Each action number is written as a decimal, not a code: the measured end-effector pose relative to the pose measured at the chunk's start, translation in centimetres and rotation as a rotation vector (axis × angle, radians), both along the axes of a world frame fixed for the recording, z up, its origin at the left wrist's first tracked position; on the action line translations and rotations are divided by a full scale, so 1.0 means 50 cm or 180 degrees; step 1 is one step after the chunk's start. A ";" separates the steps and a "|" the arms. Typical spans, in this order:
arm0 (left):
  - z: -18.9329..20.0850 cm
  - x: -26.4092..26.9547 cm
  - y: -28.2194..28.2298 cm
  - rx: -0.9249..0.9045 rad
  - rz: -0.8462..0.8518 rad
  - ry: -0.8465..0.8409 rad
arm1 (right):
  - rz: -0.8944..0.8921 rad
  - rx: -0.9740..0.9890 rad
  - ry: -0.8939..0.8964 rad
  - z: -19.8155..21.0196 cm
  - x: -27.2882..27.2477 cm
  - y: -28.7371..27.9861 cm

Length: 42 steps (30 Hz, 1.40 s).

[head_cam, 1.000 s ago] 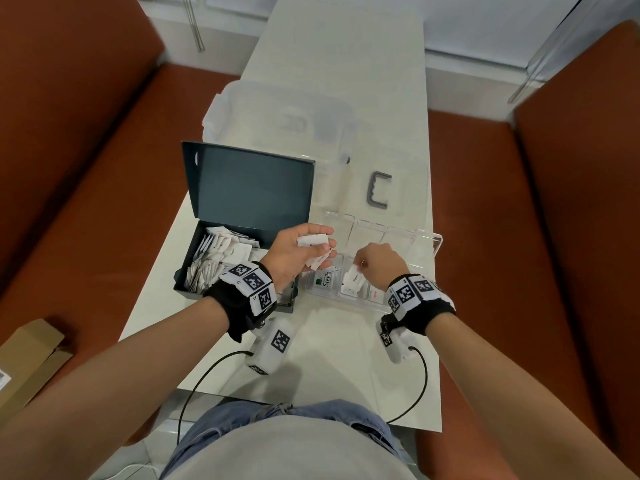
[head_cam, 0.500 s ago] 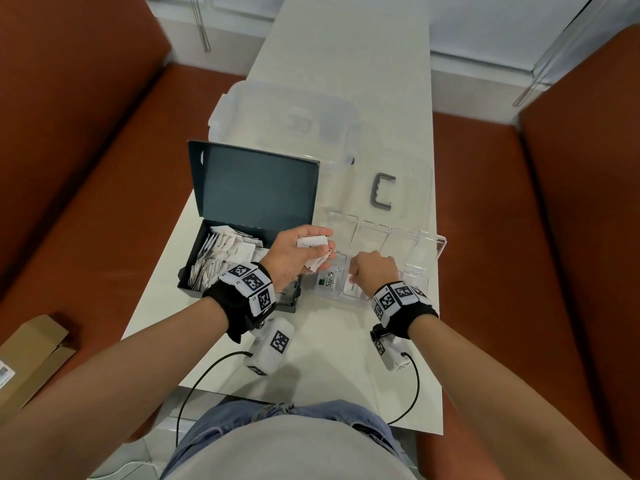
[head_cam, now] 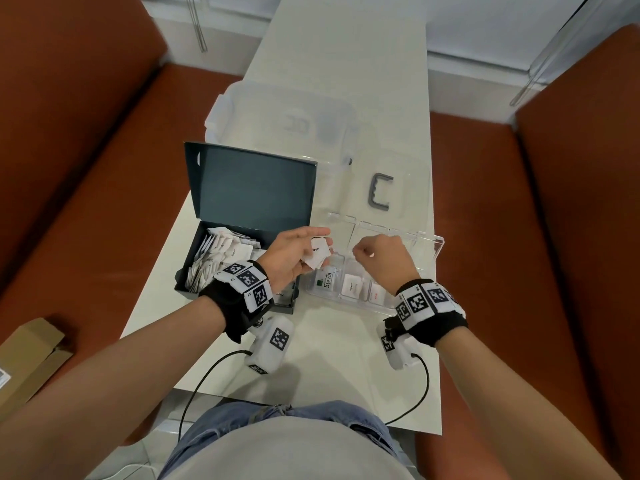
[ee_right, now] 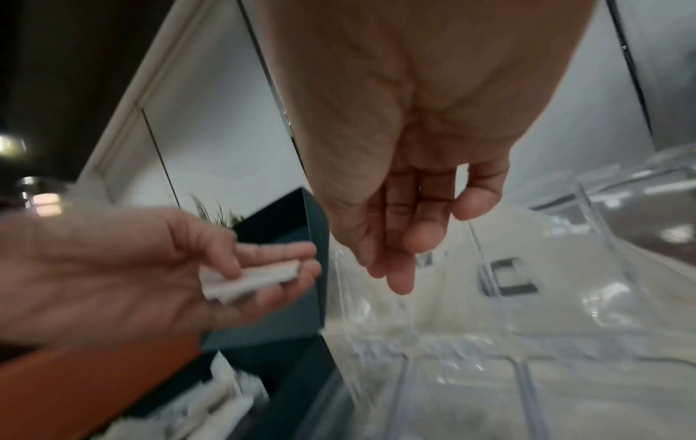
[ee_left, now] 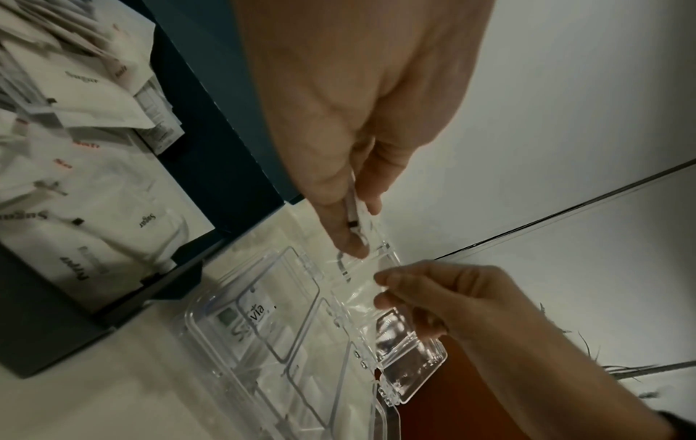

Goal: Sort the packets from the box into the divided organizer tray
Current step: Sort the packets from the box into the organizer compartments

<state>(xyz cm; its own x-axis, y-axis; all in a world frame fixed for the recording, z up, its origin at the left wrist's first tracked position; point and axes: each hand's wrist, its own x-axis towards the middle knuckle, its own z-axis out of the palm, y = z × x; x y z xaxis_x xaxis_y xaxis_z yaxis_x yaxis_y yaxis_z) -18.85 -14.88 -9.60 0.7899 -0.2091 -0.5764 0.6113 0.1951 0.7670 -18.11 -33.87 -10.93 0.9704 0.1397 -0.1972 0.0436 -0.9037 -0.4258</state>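
Currently my left hand (head_cam: 294, 258) hovers between the dark teal cardboard box (head_cam: 242, 237) and the clear plastic divided organizer tray (head_cam: 429, 244), thumb and curled fingers pinching a small stack of white paper packets (head_cam: 318, 254); the top one reads "Pepper" in the head view. From the right wrist view the same stack (ee_right: 252, 279) shows edge-on, several thin packets lying across my left fingers (ee_right: 286, 256) with the thumb pressed on top. My right hand (head_cam: 381, 261) is above the tray's middle compartments, just beside the left hand but not touching it; its fingers hang loosely bent and apart, holding nothing, as the right wrist view shows plainly (ee_right: 410, 208). The box stands with its lid upright and is still well filled with loose white packets (head_cam: 214, 258); labels "Sugar", "Salt" and "Pepper" are legible in the left wrist view (ee_left: 82, 208). The tray sits on the white tabletop (head_cam: 329, 358), touching or just beside the box's right side; I cannot tell which. Its near row already holds packets: a "Stevia" packet with a green mark (head_cam: 327, 280) in the leftmost compartment, a "Pepper" packet (head_cam: 353, 287) in the next, and a red-lettered packet (head_cam: 376, 293) in the third, its wording too small to read. The far row compartments look see-through down to the table. A grey U-shaped handle (head_cam: 381, 192) lies on a clear lid beyond the tray.
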 end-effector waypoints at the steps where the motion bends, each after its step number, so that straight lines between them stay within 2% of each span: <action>1: 0.000 -0.001 -0.002 0.0050 -0.0033 -0.0045 | -0.0078 0.0277 -0.0036 0.012 -0.002 0.002; 5: 0.003 -0.005 -0.013 0.0126 -0.0144 -0.0253 | -0.0328 0.0942 -0.0014 0.035 -0.014 0.027; 12: 0.009 -0.009 -0.031 0.0137 -0.0169 -0.0452 | -0.0751 0.1587 0.0118 0.039 -0.013 0.020; 15: 0.006 -0.010 -0.028 0.0164 -0.0182 -0.0402 | -0.0751 0.1643 0.0144 0.044 -0.005 0.007; 22: 0.001 -0.009 -0.014 0.0306 0.0004 -0.0370 | -0.0834 0.1113 0.0289 0.026 0.016 -0.036; 29: 0.000 -0.009 -0.005 0.0327 0.0021 -0.0248 | -0.0353 0.0054 0.0684 -0.028 0.011 -0.031; 38: 0.001 -0.016 -0.007 0.0313 0.0037 -0.0256 | 0.0029 -0.0406 0.1029 -0.063 -0.003 0.000; 42: 0.002 -0.016 -0.008 0.0327 0.0024 -0.0233 | -0.0054 -0.0456 0.0968 -0.069 -0.006 0.006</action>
